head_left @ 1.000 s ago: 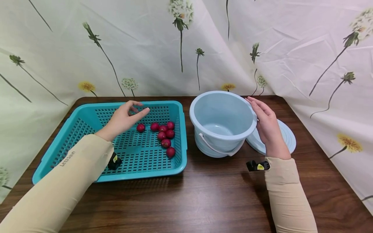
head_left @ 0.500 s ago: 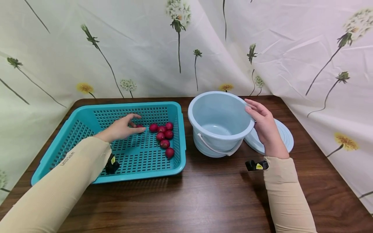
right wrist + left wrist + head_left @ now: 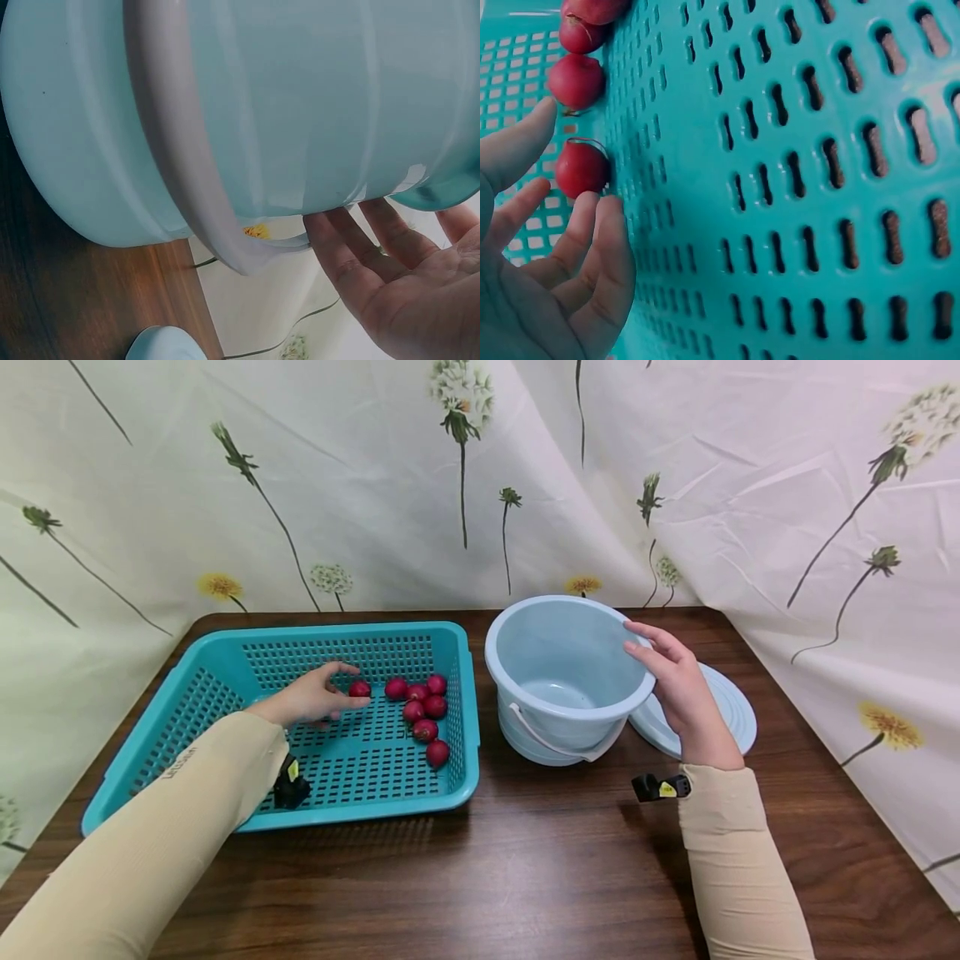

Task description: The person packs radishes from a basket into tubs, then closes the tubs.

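Seven small round red radishes [image 3: 423, 710] lie in the teal perforated plastic basket [image 3: 225, 664], at nine o'clock from the pale blue plastic bucket [image 3: 570, 677]. Left hand [image 3: 307, 697], fingers loosely curled, touches the nearest radish [image 3: 580, 169] without enclosing it. Right hand [image 3: 678, 681] rests relaxed fingers on the bucket's rim. Radishes look light, firm and smooth; likely best pinched across the middle.

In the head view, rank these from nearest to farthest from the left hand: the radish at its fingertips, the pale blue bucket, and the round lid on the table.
Measured from the left hand:
1. Radish, at its fingertips inside the teal basket.
2. Pale blue bucket, to the right beyond the basket.
3. Round lid, farthest right, behind the right hand.
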Tool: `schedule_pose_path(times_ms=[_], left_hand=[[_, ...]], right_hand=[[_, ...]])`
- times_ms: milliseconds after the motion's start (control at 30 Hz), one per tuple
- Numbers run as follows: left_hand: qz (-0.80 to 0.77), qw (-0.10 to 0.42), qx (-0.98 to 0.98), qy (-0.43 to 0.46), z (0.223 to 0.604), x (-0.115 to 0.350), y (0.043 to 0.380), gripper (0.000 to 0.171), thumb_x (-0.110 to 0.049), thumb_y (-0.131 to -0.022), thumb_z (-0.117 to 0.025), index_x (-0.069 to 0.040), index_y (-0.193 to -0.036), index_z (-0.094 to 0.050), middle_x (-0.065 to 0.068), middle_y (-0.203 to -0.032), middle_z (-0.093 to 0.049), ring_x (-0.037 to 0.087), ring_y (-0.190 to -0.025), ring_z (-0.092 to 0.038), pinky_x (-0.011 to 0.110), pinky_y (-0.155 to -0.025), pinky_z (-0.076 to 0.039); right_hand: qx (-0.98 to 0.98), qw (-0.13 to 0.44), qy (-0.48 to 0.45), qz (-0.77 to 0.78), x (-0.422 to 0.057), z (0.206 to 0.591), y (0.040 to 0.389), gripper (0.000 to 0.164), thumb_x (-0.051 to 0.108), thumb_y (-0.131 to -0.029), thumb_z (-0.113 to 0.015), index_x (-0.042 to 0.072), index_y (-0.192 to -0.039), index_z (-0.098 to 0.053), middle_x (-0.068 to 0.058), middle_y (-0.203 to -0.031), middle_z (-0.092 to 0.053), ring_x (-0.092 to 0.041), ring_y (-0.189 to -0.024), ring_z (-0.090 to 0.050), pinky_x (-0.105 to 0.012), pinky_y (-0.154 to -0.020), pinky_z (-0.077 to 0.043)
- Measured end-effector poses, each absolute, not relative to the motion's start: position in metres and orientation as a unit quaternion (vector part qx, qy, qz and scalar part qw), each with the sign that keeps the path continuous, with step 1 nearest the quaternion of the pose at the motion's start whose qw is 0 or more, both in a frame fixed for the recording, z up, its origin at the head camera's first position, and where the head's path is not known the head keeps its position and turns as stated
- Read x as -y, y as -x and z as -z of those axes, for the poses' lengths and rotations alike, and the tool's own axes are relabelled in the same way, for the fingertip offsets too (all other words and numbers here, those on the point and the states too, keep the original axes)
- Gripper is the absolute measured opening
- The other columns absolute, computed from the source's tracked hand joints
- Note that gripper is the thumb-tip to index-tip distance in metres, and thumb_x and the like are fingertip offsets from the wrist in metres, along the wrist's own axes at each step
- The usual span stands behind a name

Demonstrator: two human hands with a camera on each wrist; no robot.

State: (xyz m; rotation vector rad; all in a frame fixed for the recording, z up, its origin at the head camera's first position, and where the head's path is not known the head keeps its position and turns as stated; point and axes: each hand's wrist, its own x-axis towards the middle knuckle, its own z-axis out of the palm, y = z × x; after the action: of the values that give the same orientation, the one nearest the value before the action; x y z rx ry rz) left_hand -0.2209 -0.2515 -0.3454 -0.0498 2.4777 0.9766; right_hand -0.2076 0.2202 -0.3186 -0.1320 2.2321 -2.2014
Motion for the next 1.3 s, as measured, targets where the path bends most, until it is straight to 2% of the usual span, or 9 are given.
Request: schedule_pose_path(times_ms=[167, 300, 433, 567, 667, 967, 1300], left_hand=[[-0.386, 0.274, -0.88, 0.036, 0.351, 0.256, 0.221, 0.078, -0.042, -0.099, -0.059, -0.008, -0.156, -0.018, 0.032, -0.146, -0.04, 0.038, -0.114, -0.06, 0.036, -0.074, -0.059], [-0.395, 0.279, -0.874, 0.047, 0.355, 0.258, 0.223, 0.076, -0.041, -0.099, -0.058, -0.009, -0.155, -0.018, 0.032, -0.148, -0.038, 0.042, -0.121, -0.057, 0.037, -0.077, -0.06], [-0.4, 0.272, -0.873, 0.057, 0.357, 0.258, 0.225, 0.073, -0.037, -0.099, -0.06, -0.009, -0.154, -0.021, 0.029, -0.141, -0.045, 0.035, -0.109, -0.062, 0.037, -0.075, -0.06], [-0.414, 0.259, -0.871, 0.06, 0.357, 0.256, 0.224, 0.065, -0.025, -0.099, -0.061, -0.007, -0.15, -0.025, 0.019, -0.123, -0.059, 0.021, -0.087, -0.066, 0.037, -0.07, -0.06], [-0.417, 0.247, -0.873, 0.059, 0.358, 0.255, 0.225, 0.06, -0.02, -0.099, -0.061, -0.006, -0.148, -0.027, 0.014, -0.11, -0.065, 0.017, -0.077, -0.067, 0.038, -0.067, -0.061], [-0.387, 0.197, -0.899, 0.052, 0.358, 0.256, 0.23, 0.051, -0.026, -0.099, -0.062, 0.0, -0.136, -0.039, 0.019, -0.107, -0.069, 0.016, -0.073, -0.07, 0.038, -0.065, -0.062], [-0.377, 0.21, -0.901, 0.052, 0.355, 0.251, 0.23, 0.057, -0.029, -0.099, -0.061, 0.003, -0.141, -0.039, 0.022, -0.114, -0.067, 0.015, -0.073, -0.07, 0.038, -0.067, -0.062]], right_hand=[[-0.708, 0.005, 0.038, 0.705, -0.22, 0.32, 0.209, 0.031, 0.025, -0.098, -0.062, 0.018, -0.128, -0.062, 0.004, -0.124, -0.053, -0.011, -0.11, -0.052, -0.019, -0.083, -0.051], [-0.707, 0.005, 0.033, 0.706, -0.22, 0.322, 0.21, 0.03, 0.025, -0.098, -0.062, 0.02, -0.128, -0.063, 0.005, -0.124, -0.053, -0.011, -0.111, -0.052, -0.018, -0.083, -0.051], [-0.708, 0.004, 0.032, 0.706, -0.22, 0.323, 0.211, 0.029, 0.025, -0.098, -0.062, 0.021, -0.127, -0.063, 0.005, -0.125, -0.053, -0.011, -0.111, -0.052, -0.018, -0.083, -0.051], [-0.707, 0.002, 0.034, 0.706, -0.221, 0.323, 0.211, 0.031, 0.025, -0.098, -0.062, 0.02, -0.128, -0.062, 0.005, -0.126, -0.053, -0.011, -0.112, -0.052, -0.018, -0.083, -0.051], [-0.708, 0.002, 0.035, 0.705, -0.221, 0.323, 0.21, 0.031, 0.026, -0.098, -0.062, 0.02, -0.128, -0.062, 0.005, -0.126, -0.053, -0.011, -0.112, -0.052, -0.019, -0.083, -0.051], [-0.697, 0.004, 0.042, 0.716, -0.225, 0.323, 0.209, 0.024, 0.023, -0.099, -0.061, 0.024, -0.123, -0.064, 0.004, -0.121, -0.055, -0.011, -0.108, -0.054, -0.019, -0.082, -0.052], [-0.717, 0.004, 0.034, 0.697, -0.224, 0.323, 0.21, 0.031, 0.026, -0.099, -0.061, 0.021, -0.13, -0.061, 0.004, -0.123, -0.053, -0.011, -0.109, -0.053, -0.019, -0.082, -0.051]])
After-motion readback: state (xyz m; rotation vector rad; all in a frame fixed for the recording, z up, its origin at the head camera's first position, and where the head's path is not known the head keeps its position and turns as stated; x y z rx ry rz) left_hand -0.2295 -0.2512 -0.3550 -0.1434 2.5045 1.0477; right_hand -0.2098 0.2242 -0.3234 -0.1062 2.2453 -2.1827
